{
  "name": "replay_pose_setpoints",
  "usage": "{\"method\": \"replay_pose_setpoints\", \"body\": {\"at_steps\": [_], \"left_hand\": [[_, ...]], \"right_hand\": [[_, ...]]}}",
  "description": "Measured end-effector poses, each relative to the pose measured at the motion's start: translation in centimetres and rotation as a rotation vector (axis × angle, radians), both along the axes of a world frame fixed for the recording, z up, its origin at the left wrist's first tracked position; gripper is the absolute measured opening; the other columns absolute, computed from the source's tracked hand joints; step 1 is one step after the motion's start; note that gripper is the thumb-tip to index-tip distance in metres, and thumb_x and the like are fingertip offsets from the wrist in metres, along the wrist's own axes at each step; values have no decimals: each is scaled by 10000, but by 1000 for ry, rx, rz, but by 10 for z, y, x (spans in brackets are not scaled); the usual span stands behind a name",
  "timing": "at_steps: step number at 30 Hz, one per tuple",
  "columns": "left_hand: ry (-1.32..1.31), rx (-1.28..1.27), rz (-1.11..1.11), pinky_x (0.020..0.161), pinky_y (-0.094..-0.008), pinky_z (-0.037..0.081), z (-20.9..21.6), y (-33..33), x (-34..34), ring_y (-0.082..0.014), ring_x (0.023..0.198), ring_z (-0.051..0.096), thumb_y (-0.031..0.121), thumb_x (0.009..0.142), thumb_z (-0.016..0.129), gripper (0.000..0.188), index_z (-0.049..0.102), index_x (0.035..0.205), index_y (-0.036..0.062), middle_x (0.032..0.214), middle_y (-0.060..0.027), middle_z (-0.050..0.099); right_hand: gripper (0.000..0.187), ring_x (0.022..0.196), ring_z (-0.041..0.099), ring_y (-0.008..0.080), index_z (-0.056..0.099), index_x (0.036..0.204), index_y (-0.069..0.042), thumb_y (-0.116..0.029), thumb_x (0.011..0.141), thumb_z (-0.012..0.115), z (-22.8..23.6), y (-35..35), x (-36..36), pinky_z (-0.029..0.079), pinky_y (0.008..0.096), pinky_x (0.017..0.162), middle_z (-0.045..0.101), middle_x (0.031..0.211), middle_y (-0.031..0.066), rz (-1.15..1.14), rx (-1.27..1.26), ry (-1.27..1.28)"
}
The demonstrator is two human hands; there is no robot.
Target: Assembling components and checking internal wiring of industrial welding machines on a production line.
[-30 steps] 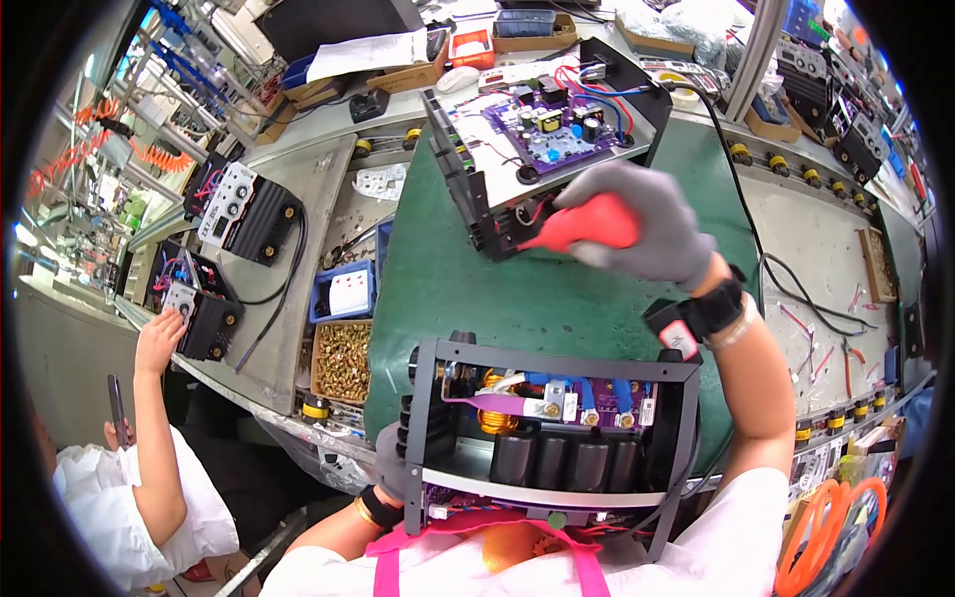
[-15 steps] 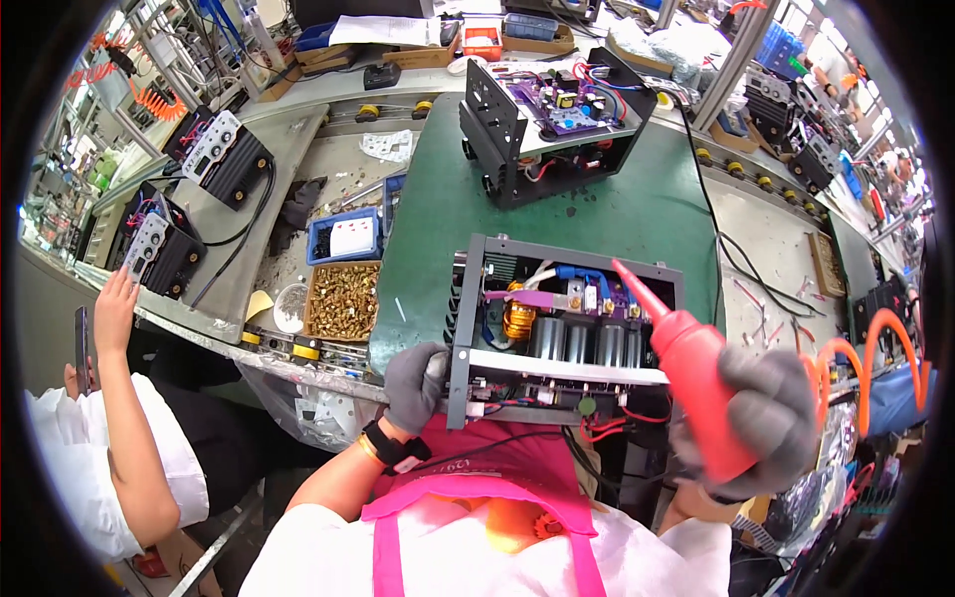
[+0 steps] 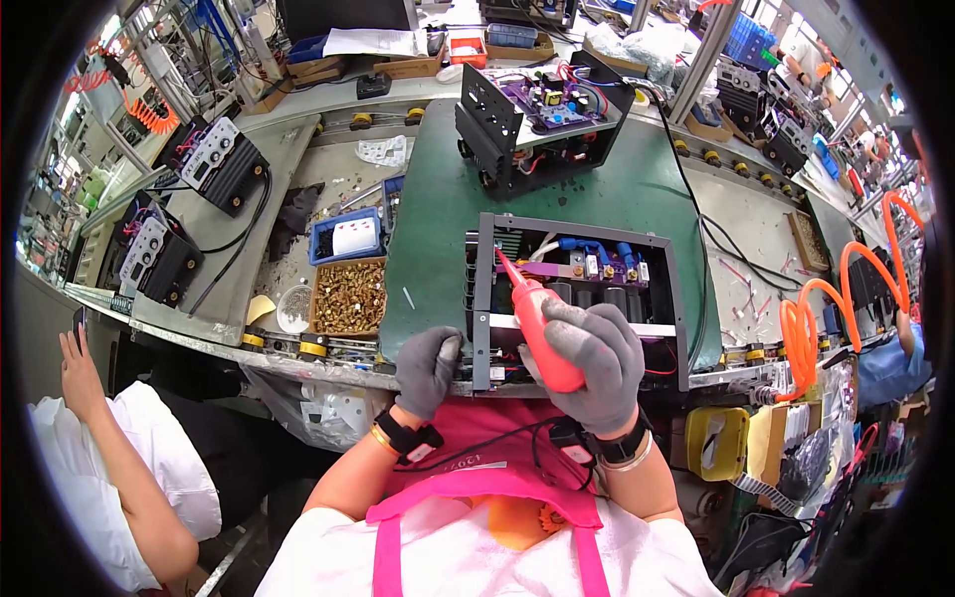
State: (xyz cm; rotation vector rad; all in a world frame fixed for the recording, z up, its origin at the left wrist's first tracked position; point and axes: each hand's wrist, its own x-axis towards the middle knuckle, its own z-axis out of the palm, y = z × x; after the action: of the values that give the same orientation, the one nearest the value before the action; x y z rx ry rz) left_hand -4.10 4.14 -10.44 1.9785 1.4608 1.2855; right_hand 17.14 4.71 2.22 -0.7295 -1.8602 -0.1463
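Observation:
My gloved right hand [image 3: 602, 353] is wrapped round a red squeeze bottle [image 3: 547, 343] with a long pointed nozzle. The nozzle slants to the far left, its tip over the left part of an open black metal chassis [image 3: 484, 298]. Inside the chassis are dark cylindrical capacitors [image 3: 615, 300], a purple strip and blue-sleeved wires; the bottle and right hand cover part of them. My gloved left hand [image 3: 428, 373] is curled closed beside the chassis's near left corner, with no object showing in it.
Behind stands another open chassis [image 3: 487, 129] with a purple circuit board, on the green mat [image 3: 428, 219]. To the left are a box of brass-coloured fasteners [image 3: 348, 298] and a blue bin [image 3: 323, 242]. An orange coiled hose [image 3: 796, 333] hangs right. Another person's arm [image 3: 119, 448] is at left.
My right hand has carried the bottle left, bringing its nozzle from the chassis's right part to its left part. My left hand has come away from the chassis corner.

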Motion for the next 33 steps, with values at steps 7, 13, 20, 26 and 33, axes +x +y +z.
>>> {"method": "replay_pose_setpoints", "body": {"at_steps": [7,13,20,26,33], "left_hand": [[2,27,-22,648,-400,453,7,0,0,-335,712,598,199,914,552,161,612,921,50,758,-129,621],[-3,22,-32,659,-396,457,5,1,2,-334,744,610,207,919,546,176,613,921,44,776,-143,626],[-97,-120,-39,691,-406,463,-22,8,-3,-355,776,616,248,933,513,250,620,978,28,836,-171,636],[-203,-192,-48,652,-374,459,-41,8,-4,-318,714,618,206,883,518,231,611,981,18,762,-139,629],[-230,-220,-75,637,-348,464,-46,10,-6,-275,699,623,183,860,539,218,614,980,17,757,-118,633]], "right_hand": [[463,675,582,268,572,1047,-91,-64,637,788,-1,3,-3,484,335,556,662,998,107,-22,2,12],[482,735,600,269,546,1039,-65,-136,651,823,13,-12,21,496,353,615,644,1028,145,-125,34,100],[514,788,565,218,483,1076,-38,-360,738,699,15,-88,101,469,363,772,584,870,126,-440,49,648],[468,790,556,216,487,1070,-32,-247,712,700,-4,-112,123,475,349,780,588,879,134,-464,-151,617],[457,839,584,207,493,1061,-23,-170,706,740,-23,-108,132,479,323,779,603,903,130,-334,-185,636]]}}
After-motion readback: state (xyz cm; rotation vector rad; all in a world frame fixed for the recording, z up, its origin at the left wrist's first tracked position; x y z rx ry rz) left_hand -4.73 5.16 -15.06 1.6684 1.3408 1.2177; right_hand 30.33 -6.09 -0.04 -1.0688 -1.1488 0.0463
